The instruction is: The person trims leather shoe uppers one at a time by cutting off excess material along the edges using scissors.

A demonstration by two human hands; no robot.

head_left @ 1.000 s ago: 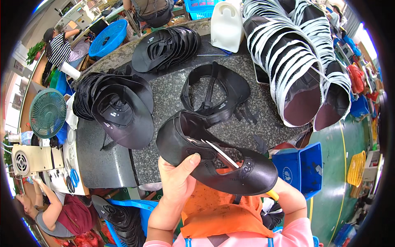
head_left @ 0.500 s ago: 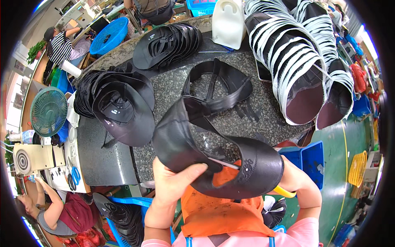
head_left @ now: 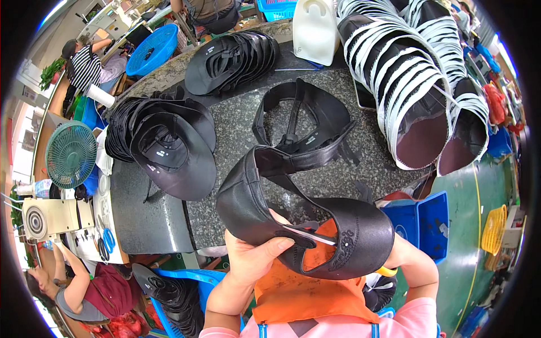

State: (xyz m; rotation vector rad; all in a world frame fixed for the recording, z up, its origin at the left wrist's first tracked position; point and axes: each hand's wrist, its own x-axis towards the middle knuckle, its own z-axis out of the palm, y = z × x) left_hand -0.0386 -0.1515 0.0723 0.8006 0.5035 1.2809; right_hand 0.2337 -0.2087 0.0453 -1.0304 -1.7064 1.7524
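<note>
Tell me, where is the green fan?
In the head view the green fan stands at the far left, beside the granite table, just left of the pile of black shoe uppers.

Shoe upper [head_left: 265, 208]: black, perforated pattern on toe. Tabletop [head_left: 236, 129]: speckled grey granite. Apron [head_left: 304, 293] orange; stacked uppers [head_left: 406, 73] black, white-edged.

Shoe factory floor. Stacks of black shoe uppers [head_left: 169, 141] crowd a granite table [head_left: 236, 135]. Blue bins [head_left: 149, 48], seated workers [head_left: 84, 65] alongside.
</note>
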